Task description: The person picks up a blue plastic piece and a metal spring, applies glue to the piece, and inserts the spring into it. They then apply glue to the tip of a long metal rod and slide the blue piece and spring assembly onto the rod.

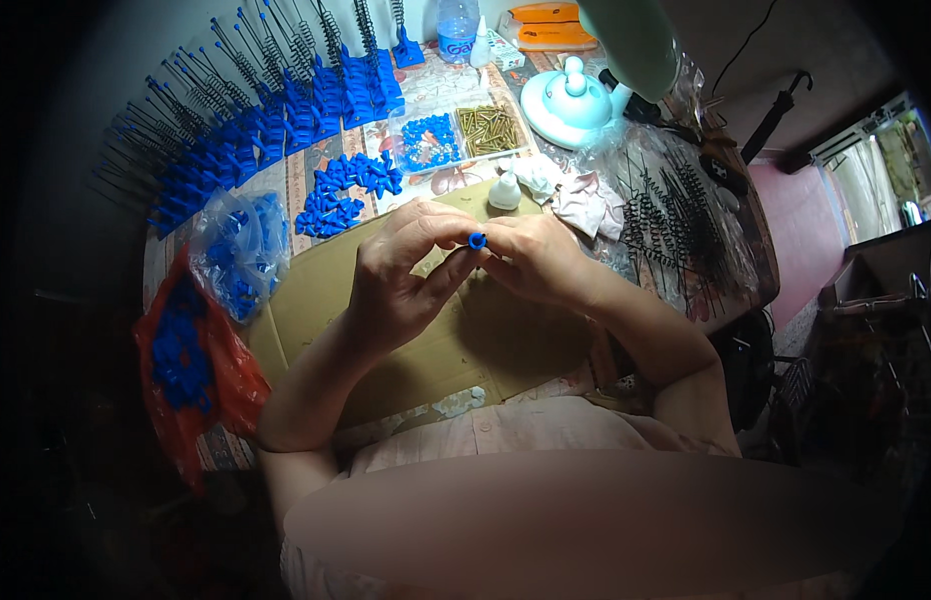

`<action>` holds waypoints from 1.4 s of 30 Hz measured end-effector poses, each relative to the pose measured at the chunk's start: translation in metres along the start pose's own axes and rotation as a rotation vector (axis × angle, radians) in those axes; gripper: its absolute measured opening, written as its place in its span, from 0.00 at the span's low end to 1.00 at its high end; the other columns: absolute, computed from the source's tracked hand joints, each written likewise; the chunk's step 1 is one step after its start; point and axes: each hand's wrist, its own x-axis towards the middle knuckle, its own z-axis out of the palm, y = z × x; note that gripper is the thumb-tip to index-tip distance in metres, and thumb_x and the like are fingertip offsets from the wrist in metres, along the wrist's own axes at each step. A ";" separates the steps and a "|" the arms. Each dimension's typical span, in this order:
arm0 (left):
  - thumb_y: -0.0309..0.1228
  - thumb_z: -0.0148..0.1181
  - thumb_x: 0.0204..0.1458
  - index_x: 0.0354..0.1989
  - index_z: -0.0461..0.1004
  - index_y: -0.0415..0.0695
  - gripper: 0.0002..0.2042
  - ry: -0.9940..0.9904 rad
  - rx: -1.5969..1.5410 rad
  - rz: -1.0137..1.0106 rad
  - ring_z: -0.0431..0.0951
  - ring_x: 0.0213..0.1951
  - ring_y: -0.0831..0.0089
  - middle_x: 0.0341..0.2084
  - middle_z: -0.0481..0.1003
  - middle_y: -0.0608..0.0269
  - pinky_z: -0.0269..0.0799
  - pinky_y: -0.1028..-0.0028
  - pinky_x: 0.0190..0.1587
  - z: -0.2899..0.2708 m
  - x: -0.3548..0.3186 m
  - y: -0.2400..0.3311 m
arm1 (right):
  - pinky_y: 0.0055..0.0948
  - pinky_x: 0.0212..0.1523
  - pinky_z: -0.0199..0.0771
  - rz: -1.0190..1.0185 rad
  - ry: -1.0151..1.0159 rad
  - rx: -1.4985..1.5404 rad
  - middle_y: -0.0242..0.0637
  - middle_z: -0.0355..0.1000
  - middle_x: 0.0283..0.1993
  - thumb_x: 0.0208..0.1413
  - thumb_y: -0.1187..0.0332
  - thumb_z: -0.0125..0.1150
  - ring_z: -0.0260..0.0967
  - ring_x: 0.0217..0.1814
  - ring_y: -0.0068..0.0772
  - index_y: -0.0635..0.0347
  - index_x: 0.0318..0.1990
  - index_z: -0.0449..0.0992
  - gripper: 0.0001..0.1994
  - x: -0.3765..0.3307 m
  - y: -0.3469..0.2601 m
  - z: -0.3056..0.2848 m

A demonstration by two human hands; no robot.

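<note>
Both my hands meet above the brown cardboard sheet [316, 290], around a small blue plastic piece [477, 241] with a round end and a dark centre. My left hand [394, 272] pinches the piece from the left between thumb and fingers. From the other side, my right hand [544, 260] closes its fingertips against it. A bit of something dark, perhaps wire, shows beside the blue end; the rest is hidden by my fingers. Just beyond the hands stands a small white squeeze bottle [505, 191].
Blue cones [331, 212] lie loose at left, near bagged blue parts [241, 250] and a red bag [241, 385]. Blue bases with black springs [276, 125] line the back left. A divided box holds blue bits [429, 140] and brass-coloured screws [491, 130]. Black springs [676, 220] and a lamp [571, 105] are right.
</note>
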 end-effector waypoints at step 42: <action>0.22 0.68 0.47 0.35 0.77 0.40 0.07 0.036 0.036 0.073 0.74 0.26 0.73 0.26 0.76 0.61 0.71 0.74 0.31 0.003 -0.005 -0.009 | 0.39 0.30 0.73 0.005 -0.018 0.012 0.40 0.73 0.30 0.53 0.72 0.62 0.73 0.31 0.47 0.57 0.37 0.73 0.05 -0.007 0.011 0.009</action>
